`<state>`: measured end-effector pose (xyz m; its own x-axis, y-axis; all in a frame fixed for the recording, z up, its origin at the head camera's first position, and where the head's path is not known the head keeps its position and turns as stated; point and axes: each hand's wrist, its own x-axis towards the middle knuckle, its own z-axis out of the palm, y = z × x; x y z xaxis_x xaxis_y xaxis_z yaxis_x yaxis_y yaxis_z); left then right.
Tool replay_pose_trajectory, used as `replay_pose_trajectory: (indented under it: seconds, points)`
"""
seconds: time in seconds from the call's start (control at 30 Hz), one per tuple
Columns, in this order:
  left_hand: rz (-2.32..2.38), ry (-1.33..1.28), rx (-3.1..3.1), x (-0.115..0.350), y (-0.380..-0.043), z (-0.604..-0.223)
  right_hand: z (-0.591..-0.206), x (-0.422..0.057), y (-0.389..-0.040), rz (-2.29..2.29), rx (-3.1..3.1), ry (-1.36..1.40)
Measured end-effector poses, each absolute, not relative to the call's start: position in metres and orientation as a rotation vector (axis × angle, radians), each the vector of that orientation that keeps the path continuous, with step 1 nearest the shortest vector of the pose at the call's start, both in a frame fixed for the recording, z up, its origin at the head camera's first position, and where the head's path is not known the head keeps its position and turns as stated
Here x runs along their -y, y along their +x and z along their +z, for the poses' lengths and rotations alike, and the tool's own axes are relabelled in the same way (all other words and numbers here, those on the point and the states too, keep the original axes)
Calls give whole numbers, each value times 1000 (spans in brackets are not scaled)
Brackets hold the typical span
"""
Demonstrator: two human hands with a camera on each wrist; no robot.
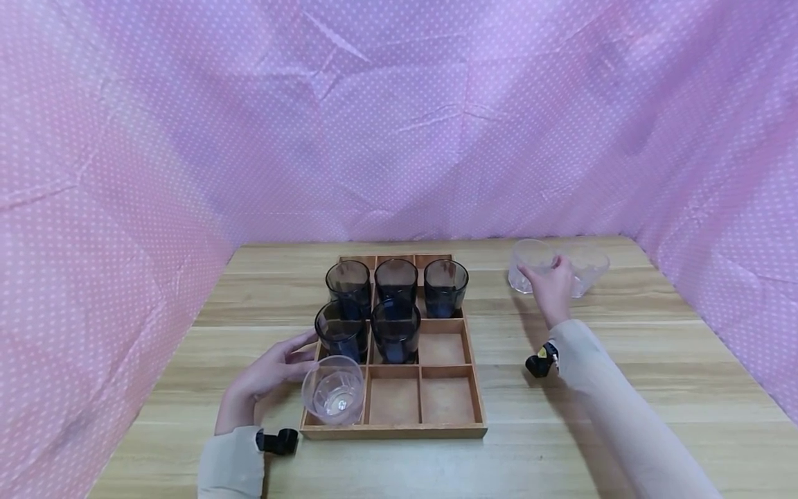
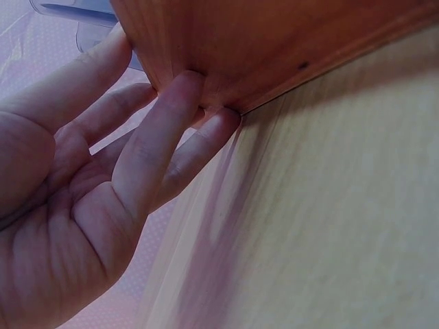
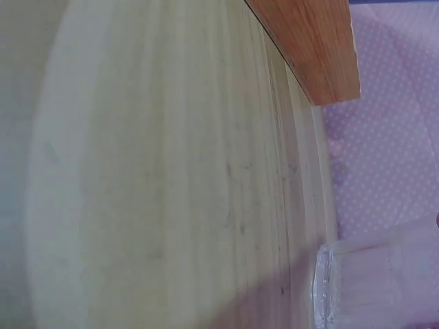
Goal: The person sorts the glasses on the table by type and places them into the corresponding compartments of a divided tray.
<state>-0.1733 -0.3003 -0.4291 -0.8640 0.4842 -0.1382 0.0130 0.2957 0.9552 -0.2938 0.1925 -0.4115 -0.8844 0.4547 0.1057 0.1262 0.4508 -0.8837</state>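
Observation:
At the back right of the table, my right hand (image 1: 553, 287) grips a clear cup (image 1: 519, 281) between thumb and fingers. The base of that clear cup (image 3: 357, 288) shows at the lower right of the right wrist view. Fingers of my left hand (image 1: 277, 366) rest against the left side of a divided wooden tray (image 1: 399, 432); in the left wrist view their tips touch its wooden wall (image 2: 226, 48). Several dark cups (image 1: 396, 333) stand in the tray's back and middle compartments. Another clear cup (image 1: 337, 398) sits in the front left compartment.
More clear cups (image 1: 592, 267) stand just right of my right hand. The wood-grain table (image 1: 536, 443) ends at a pink dotted cloth (image 1: 399, 138) hanging behind and at both sides. Small black cameras (image 1: 283, 441) are strapped to the wrists.

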Motion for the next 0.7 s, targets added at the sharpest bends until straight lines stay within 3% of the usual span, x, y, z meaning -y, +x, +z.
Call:
replay_pose_trajectory:
  seconds: [0.3,0.7]
  points:
    - [1587,447,-2171,300,-173,-431,-414,-196,-300,1385,2367,-490]
    - [1588,444,-2182,299,-173,-429,-409,-201,-277,1502,2420,-353]
